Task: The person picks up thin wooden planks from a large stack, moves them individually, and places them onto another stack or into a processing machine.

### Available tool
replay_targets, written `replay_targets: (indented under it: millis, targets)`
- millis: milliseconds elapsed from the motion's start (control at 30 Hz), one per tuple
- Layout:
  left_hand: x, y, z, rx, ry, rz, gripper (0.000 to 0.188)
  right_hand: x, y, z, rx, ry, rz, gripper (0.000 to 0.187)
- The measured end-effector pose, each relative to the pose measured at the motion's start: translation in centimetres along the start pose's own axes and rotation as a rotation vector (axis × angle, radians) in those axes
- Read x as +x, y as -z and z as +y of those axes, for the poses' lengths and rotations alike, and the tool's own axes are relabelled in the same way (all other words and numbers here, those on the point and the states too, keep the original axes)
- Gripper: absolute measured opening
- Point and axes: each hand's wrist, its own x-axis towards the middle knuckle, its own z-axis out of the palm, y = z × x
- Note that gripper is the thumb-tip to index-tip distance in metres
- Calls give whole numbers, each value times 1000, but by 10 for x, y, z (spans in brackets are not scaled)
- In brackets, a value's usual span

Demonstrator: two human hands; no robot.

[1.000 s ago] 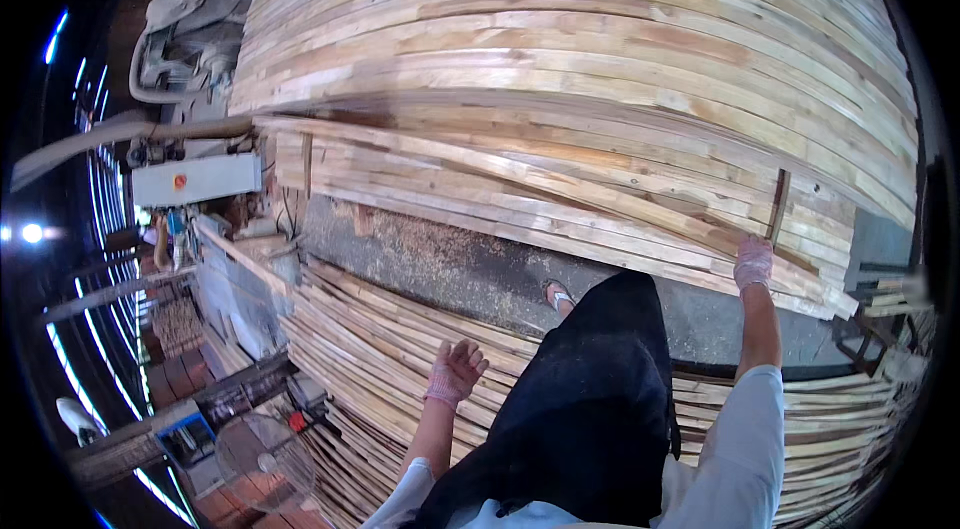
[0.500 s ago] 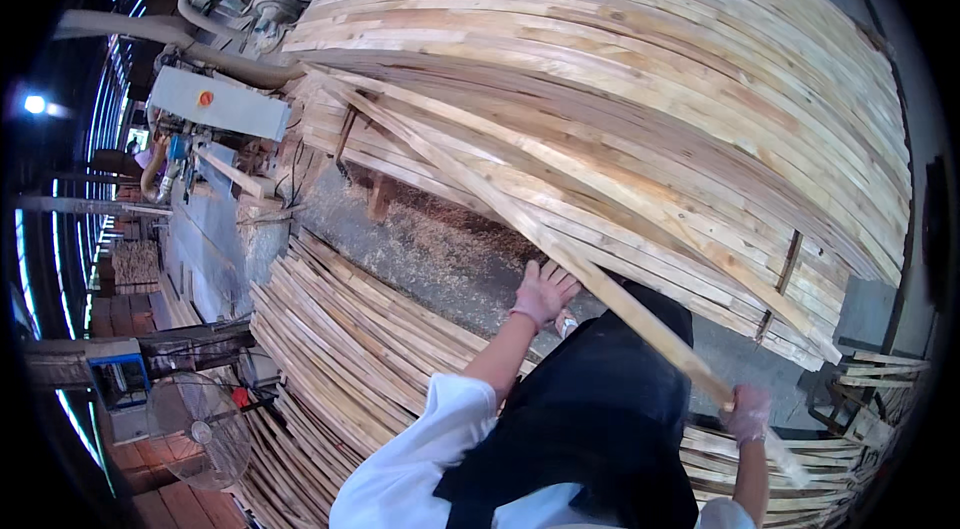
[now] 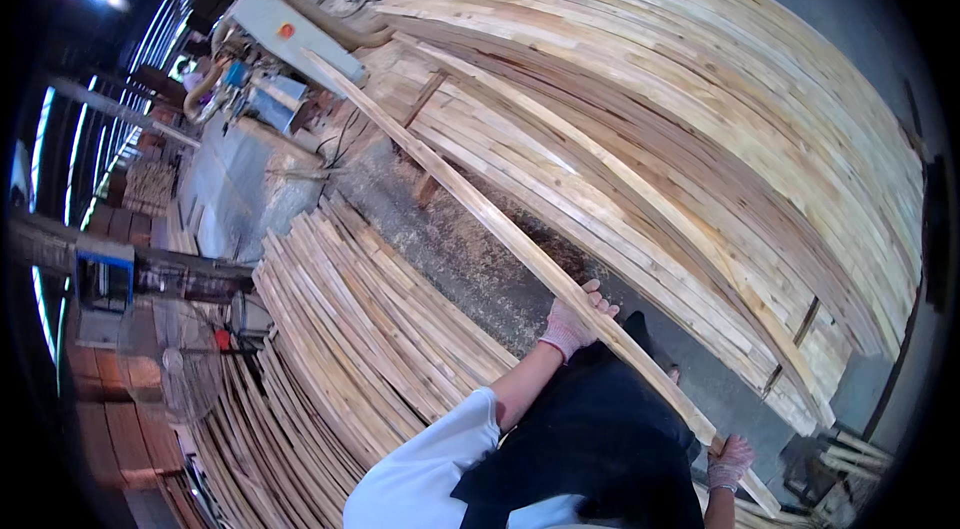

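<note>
A long, narrow wooden strip (image 3: 480,214) runs slantwise across my front, from beside the machine cabinet at the far left to the lower right. My left hand (image 3: 570,327), in a pale knit glove, is under it near the middle, with the fingers curled round its far edge. Close to its near end, my gloved right hand (image 3: 731,462) is wrapped round it. Beyond the strip lies a wide stack of wooden strips (image 3: 660,79) side by side, with one loose strip (image 3: 640,184) lying askew on top.
At my left is another stack of long strips (image 3: 375,329). Sawdust (image 3: 470,249) covers the floor between the stacks. A grey control cabinet (image 3: 290,29) with a red knob stands at the far left, a caged fan (image 3: 172,361) at the near left. A person (image 3: 190,74) is in the background.
My left hand has gone from open beneath the strip to gripping it. The strip has come off the far stack toward me, its far end swinging left. My view has turned.
</note>
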Motion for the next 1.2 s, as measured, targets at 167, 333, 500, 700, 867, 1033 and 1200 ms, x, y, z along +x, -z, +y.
replay_targets:
  millis: [167, 333, 500, 700, 867, 1033, 1200]
  targets:
    - [-16, 15, -6, -39, -91, -96, 41, 39, -15, 27, 197, 196, 260, 48]
    - [-38, 43, -24, 71, -177, 114, 45, 76, 28, 43, 582, 347, -166, 48]
    - [-34, 60, -111, 237, 63, 71, 40, 85, 81, -11, 732, 485, -171, 47]
    - [-29, 37, -179, 635, 133, 163, 37, 70, 110, 5, 1367, 504, -80, 39]
    - [-70, -14, -141, 863, 133, 193, 29, 68, 55, 186, 509, -179, 125, 38]
    - [-108, -42, -92, 896, 60, 78, 24, 37, -38, 274, 1112, -266, 308, 38]
    - [-89, -36, 13, 869, -181, 23, 25, -19, 132, 148, 1799, -480, 25, 53]
